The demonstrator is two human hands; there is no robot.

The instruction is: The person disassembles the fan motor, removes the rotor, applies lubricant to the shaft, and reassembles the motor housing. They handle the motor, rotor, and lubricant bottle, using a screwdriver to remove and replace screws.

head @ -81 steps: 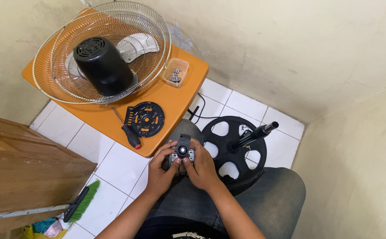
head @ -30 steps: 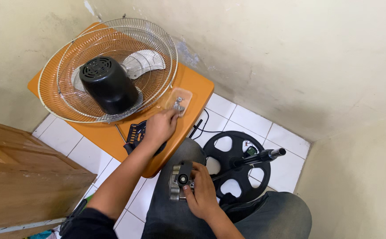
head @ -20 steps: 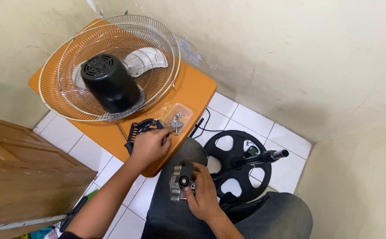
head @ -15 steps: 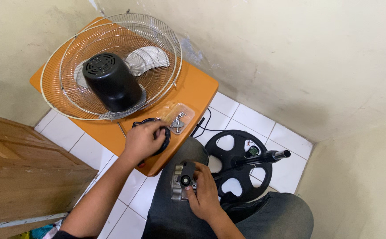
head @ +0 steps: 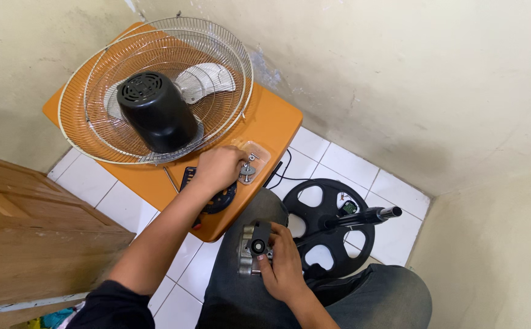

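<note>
I am wearing a black short-sleeved top; its sleeve is showing at my left upper arm, ending above the elbow. My left forearm is running bare from there to my left hand (head: 217,170). My right hand (head: 285,268) and its wrist are also showing bare, with no glove, watch or ring visible on either of my hands. I am wearing dark grey denim trousers, faded and lighter over the thighs, with creases showing around the lap and knees.
</note>
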